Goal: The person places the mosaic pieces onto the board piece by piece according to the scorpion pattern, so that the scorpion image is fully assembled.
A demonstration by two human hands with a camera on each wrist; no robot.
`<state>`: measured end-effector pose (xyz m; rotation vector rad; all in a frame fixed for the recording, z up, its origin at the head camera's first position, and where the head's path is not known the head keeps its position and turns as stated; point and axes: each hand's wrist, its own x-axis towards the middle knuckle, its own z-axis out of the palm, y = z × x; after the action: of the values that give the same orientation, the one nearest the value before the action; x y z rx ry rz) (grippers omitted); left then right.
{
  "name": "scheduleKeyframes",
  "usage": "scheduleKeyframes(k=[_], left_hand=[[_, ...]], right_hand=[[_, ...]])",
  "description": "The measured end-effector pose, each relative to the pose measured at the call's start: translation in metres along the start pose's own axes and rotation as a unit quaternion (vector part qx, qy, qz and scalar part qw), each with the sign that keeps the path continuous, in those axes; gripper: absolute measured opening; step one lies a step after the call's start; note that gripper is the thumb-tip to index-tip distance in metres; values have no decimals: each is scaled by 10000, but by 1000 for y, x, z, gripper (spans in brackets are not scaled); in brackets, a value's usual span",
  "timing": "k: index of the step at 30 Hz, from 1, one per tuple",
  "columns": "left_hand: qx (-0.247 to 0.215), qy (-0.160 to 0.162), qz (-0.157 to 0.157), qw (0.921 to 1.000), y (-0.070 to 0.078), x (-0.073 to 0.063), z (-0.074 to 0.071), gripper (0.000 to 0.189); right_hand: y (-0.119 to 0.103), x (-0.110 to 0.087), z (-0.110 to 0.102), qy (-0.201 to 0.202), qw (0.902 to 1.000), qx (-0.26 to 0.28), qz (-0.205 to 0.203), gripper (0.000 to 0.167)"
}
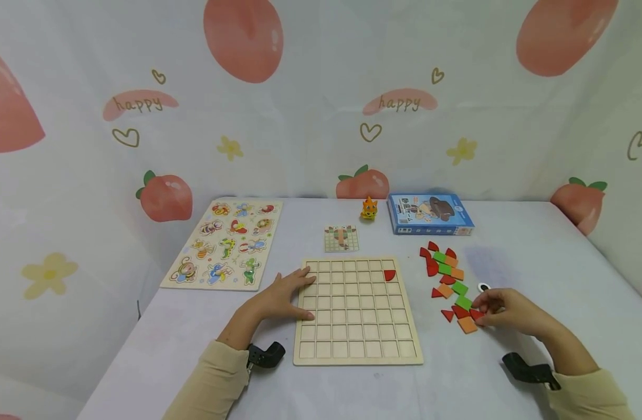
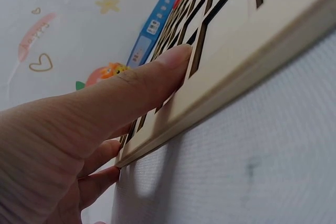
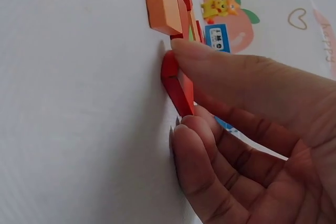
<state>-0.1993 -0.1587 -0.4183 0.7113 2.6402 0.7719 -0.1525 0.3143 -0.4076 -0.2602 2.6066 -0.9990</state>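
My left hand [image 1: 284,297] rests on the left edge of a wooden grid board [image 1: 358,357], fingers spread. In the left wrist view the thumb [image 2: 152,80] lies straight across the board's rim. One red quarter-round tile [image 1: 389,275] sits in a cell near the board's top right. To the right of the board, my right hand [image 1: 502,312] pinches a small red tile [image 3: 178,85] between thumb and fingertips, low over the table. Beside it lie an orange square tile [image 1: 467,325], a green square tile [image 1: 463,302] and a red triangular tile [image 1: 447,315].
Several more red, green and orange tiles [image 1: 444,269] spread up the right side. A small pattern card [image 1: 341,238], a cat figurine [image 1: 369,209] and a blue box [image 1: 431,214] stand behind the board. A picture puzzle board [image 1: 223,245] lies at the back left.
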Motion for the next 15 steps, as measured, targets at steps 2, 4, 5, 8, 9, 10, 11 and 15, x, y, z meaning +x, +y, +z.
scheduleKeyframes(k=[2, 4, 5, 8, 9, 10, 11, 15], left_hand=[[9, 7, -3, 10000, 0, 0, 0, 84], [25, 27, 17, 10000, -1, 0, 0, 84], [34, 33, 28, 10000, -1, 1, 0, 84], [55, 38, 65, 10000, -2, 1, 0, 84], [61, 36, 69, 10000, -2, 1, 0, 84], [64, 31, 70, 9999, -2, 1, 0, 84], [61, 23, 67, 10000, -2, 1, 0, 84], [56, 19, 61, 10000, -2, 1, 0, 84]], right_hand=[[-1, 0, 0, 20, 10000, -41, -56, 38], [-1, 1, 0, 26, 9999, -94, -43, 36], [-1, 1, 0, 28, 9999, -101, -9, 36], [-2, 1, -1, 5, 9999, -147, 27, 35], [-2, 1, -1, -7, 9999, -162, 30, 36], [-2, 1, -1, -18, 9998, -175, 31, 36], [-2, 1, -2, -25, 9998, -183, 34, 37], [-4, 0, -2, -72, 9997, -218, 33, 37]])
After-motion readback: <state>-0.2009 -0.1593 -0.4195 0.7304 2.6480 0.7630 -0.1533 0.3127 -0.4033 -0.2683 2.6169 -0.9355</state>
